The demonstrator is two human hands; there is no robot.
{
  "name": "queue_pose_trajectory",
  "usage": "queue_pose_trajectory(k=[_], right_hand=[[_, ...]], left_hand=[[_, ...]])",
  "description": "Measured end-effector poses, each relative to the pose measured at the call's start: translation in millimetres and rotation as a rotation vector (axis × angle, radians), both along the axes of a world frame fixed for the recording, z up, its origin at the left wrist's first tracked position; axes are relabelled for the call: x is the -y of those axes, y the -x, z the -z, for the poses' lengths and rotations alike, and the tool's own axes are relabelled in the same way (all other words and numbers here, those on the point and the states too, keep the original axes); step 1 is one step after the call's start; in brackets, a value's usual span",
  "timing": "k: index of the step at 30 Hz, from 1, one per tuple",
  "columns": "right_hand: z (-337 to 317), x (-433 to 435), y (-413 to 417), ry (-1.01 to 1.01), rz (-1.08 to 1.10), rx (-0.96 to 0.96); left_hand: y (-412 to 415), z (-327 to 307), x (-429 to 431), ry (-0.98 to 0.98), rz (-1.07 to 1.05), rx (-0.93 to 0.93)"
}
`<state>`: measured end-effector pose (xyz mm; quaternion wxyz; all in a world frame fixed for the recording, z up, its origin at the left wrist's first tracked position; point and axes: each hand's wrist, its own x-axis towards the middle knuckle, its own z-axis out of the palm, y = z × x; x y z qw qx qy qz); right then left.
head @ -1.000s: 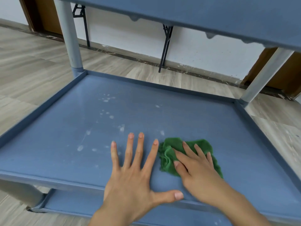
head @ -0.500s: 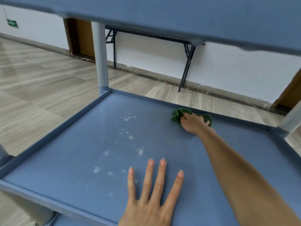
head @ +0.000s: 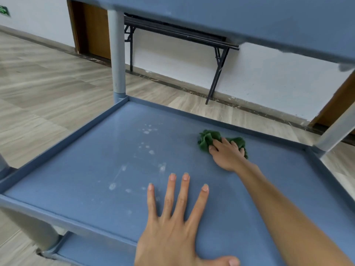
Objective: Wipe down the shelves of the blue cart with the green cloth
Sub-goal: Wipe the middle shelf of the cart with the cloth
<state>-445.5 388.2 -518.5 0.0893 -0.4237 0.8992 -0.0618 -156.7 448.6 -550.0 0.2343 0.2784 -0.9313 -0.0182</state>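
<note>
The blue cart's middle shelf (head: 80, 181) fills the view, with whitish smudges (head: 148, 131) left of its centre. A crumpled green cloth (head: 206, 140) lies near the shelf's far rim, right of centre. My right hand (head: 227, 153) presses down on the cloth with the arm stretched forward; part of the cloth is hidden under the palm. My left hand (head: 172, 223) lies flat on the near part of the shelf, fingers spread, holding nothing.
The cart's top shelf (head: 249, 18) hangs overhead. Grey posts (head: 116, 54) stand at the far corners. A lower shelf (head: 92, 250) shows at the bottom left. Beyond are wooden floor, a white wall and a black folding table (head: 217, 73).
My right hand slid the cloth from the near edge to the far rim, then slightly back toward me. The left hand stayed flat on the shelf. The view rose and shifted.
</note>
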Motion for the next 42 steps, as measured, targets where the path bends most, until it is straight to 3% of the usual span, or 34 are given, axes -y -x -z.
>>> queue_pose_trajectory(k=[9,14,22,30,33,36,42], right_hand=[[0.3,-167.3,-148.3,-0.023,-0.063,-0.016],[-2.5,-214.7,-191.6,-0.005,-0.087,-0.021],[2.8,-224.1,-202.6,0.057,-0.097,-0.106],[-8.8,-220.9,-207.7,0.057,-0.081,-0.074],[-9.3,-218.5,-207.9,0.046,-0.071,-0.099],[-3.5,-218.5,-208.4,0.109,-0.043,-0.145],[5.5,-210.5,-212.4,0.111,0.004,-0.222]], left_hand=[[-9.9,-15.3,-6.6,-0.140,0.065,0.069],[-10.5,-12.5,-6.8,-0.136,0.041,0.066],[-31.2,-21.5,-1.9,-0.068,-0.008,0.082],[-148.3,-38.6,105.2,-0.140,-0.370,0.241],[-177.9,-41.1,128.0,-0.284,-0.324,0.330],[-192.8,-38.2,150.2,-0.272,-0.273,0.436],[-195.9,-21.3,178.2,-0.234,-0.104,0.383]])
